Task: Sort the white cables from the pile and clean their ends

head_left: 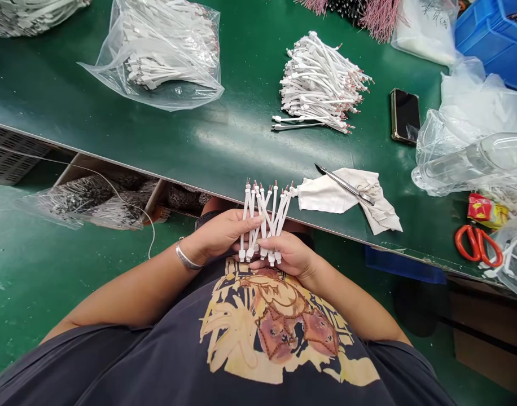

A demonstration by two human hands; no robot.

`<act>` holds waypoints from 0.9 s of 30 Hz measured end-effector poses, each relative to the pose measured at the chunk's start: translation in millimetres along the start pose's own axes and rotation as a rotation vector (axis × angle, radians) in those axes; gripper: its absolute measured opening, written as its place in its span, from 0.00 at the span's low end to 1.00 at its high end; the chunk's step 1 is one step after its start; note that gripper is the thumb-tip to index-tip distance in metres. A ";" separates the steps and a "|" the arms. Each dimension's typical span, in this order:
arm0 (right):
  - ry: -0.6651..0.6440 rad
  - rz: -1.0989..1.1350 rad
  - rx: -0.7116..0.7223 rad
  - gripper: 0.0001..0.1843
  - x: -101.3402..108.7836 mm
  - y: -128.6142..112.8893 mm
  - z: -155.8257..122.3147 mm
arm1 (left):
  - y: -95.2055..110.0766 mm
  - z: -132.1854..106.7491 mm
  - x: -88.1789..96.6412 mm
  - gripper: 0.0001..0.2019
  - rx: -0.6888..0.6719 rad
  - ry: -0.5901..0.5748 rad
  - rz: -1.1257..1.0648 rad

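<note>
Both hands hold a fan of several short white cable pieces [264, 217] with bare copper tips, just in front of my stomach and below the edge of the green table [114, 135]. My left hand [220, 232] grips the bundle from the left, fingers wrapped round it, a silver bracelet on the wrist. My right hand [290, 254] pinches the same bundle from the right, thumb on top. A heap of the same white cable pieces [320, 84] lies on the table further out.
A clear bag of white cables [165, 51] lies at the back left. A white cloth with a metal blade [347, 194] rests near the table edge. A phone [404, 115], crumpled plastic bags [474, 135], red scissors [478, 245] and a blue crate [495, 39] stand on the right.
</note>
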State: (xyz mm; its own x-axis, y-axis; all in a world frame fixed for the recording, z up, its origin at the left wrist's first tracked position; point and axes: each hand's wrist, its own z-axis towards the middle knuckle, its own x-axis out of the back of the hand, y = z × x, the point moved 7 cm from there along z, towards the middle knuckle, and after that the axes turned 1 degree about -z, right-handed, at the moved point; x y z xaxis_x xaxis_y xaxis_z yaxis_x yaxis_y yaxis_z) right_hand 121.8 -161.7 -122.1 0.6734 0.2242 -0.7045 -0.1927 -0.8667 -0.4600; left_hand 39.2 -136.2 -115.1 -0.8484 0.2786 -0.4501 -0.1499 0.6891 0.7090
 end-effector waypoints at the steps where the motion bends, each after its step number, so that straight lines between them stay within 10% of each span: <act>1: -0.001 0.005 -0.007 0.19 -0.1 0.0 -0.3 | -0.1 -0.1 0.4 0.18 -0.008 0.011 -0.014; 27: -0.045 -0.073 -0.035 0.22 -4.8 -0.2 -4.7 | 4.1 1.5 2.5 0.21 0.026 -0.045 -0.221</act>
State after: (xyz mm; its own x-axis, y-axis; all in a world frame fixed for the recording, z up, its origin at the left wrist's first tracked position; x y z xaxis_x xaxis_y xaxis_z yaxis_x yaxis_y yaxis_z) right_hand 122.0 -164.6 -116.2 0.6515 0.3066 -0.6939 -0.1187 -0.8623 -0.4923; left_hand 37.3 -131.7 -114.2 -0.7730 0.1481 -0.6169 -0.3158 0.7535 0.5766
